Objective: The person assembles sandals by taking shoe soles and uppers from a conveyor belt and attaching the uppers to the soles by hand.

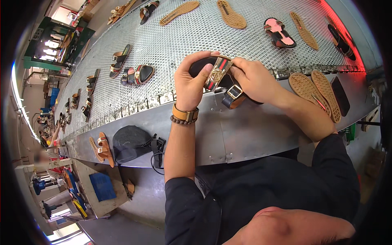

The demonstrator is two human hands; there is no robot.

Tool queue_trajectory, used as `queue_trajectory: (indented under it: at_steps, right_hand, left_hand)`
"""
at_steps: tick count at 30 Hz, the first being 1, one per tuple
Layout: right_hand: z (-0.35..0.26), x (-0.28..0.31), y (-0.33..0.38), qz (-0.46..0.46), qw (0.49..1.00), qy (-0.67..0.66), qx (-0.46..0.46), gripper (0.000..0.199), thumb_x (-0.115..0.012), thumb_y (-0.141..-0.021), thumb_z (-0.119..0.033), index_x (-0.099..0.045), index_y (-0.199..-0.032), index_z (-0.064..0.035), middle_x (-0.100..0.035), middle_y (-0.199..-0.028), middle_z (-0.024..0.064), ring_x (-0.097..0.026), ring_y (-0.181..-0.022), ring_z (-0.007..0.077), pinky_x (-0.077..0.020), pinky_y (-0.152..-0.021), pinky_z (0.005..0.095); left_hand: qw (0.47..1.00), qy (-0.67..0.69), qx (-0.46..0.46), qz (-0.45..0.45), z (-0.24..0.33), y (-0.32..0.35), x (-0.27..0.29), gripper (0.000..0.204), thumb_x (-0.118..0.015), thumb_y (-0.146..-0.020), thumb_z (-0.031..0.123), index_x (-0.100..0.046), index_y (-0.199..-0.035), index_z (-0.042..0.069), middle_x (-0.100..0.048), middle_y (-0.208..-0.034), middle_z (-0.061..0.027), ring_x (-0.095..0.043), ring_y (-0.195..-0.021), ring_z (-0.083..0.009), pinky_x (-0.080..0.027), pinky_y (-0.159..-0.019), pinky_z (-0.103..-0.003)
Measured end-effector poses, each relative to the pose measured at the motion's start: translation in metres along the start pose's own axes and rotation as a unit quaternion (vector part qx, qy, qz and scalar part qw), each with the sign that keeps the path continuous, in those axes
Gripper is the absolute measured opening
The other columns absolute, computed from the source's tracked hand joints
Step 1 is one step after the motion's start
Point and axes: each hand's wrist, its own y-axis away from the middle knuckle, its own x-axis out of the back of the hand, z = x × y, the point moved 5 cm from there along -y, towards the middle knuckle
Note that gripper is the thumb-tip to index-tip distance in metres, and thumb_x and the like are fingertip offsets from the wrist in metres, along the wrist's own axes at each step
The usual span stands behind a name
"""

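Both my hands hold one black sandal [230, 90] over the near edge of a perforated metal conveyor [183, 36]. My left hand [191, 81] grips its toe end, fingers curled over the top. My right hand [254, 79] presses on the striped green-and-red strap with a round gold buckle [216, 74]. A second dark strap with a square gold buckle [234, 93] hangs below. A tan watch strap and a bead bracelet sit on my left wrist [184, 115].
Several sandals and tan soles lie spread over the conveyor, among them a pair [136, 74] to my left and a pink-lined one [279, 33] at the back right. Two tan soles and a black insole [320, 92] rest on the metal ledge at right. A black mesh cap [130, 143] and brown sandals [102, 150] lie at left.
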Motion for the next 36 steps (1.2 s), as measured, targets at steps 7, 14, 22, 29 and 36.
queue_trajectory:
  at_steps: [7,14,22,29,36]
  right_hand:
    - [0.061,0.024,-0.028,-0.18,0.854,-0.479,-0.093,0.033,-0.06,-0.107,-0.022,-0.065,-0.119,0.0082,-0.072,-0.108,0.0114,-0.072,-0.095,0.0185,-0.0612,-0.086,0.0318]
    - [0.086,0.042,-0.032,0.068,0.855,-0.49,-0.155,0.029,-0.072,-0.096,-0.01,-0.066,-0.12,0.0058,-0.073,-0.107,0.0133,-0.074,-0.096,0.0202,-0.0591,-0.085,0.0347]
    - [0.033,0.053,-0.009,-0.162,0.961,-0.217,-0.049,0.023,-0.07,-0.091,-0.011,-0.068,-0.107,0.0043,-0.074,-0.093,0.0089,-0.07,-0.082,0.0127,-0.0556,-0.074,0.0277]
    - [-0.017,0.077,0.019,-0.014,0.977,0.129,0.17,0.037,-0.078,-0.086,-0.02,-0.063,-0.114,0.0001,-0.067,-0.106,0.0137,-0.067,-0.094,0.0276,-0.0549,-0.084,0.0401]
    - [-0.028,0.074,0.04,-0.017,0.958,0.261,0.119,0.043,-0.081,-0.08,-0.025,-0.063,-0.111,-0.001,-0.064,-0.101,0.0139,-0.064,-0.097,0.0347,-0.053,-0.084,0.0455]
  left_hand:
    - [0.955,0.159,0.08,0.237,-0.028,-0.003,0.037,0.038,-0.049,-0.098,-0.009,-0.054,-0.136,-0.005,-0.065,-0.134,-0.0243,-0.069,-0.118,-0.0354,-0.063,-0.097,-0.043]
    - [0.832,0.483,0.27,-0.039,-0.108,0.018,0.0,0.024,-0.059,-0.107,0.017,-0.056,-0.123,0.0,-0.069,-0.118,-0.0151,-0.072,-0.106,-0.0268,-0.062,-0.092,-0.046]
    - [0.898,0.331,0.268,-0.112,-0.038,0.012,-0.071,0.08,-0.075,-0.085,-0.009,-0.038,-0.155,0.002,-0.059,-0.139,-0.0154,-0.068,-0.121,-0.0317,-0.067,-0.091,-0.051]
    - [0.899,0.351,0.239,-0.108,-0.041,0.009,-0.073,0.083,-0.078,-0.082,-0.01,-0.041,-0.155,0.001,-0.057,-0.144,-0.0161,-0.065,-0.127,-0.0333,-0.065,-0.096,-0.049]
    - [0.898,0.363,0.235,-0.085,-0.042,0.012,-0.09,0.093,-0.085,-0.075,-0.011,-0.041,-0.156,0.0,-0.059,-0.141,-0.0134,-0.065,-0.126,-0.0275,-0.066,-0.097,-0.041]
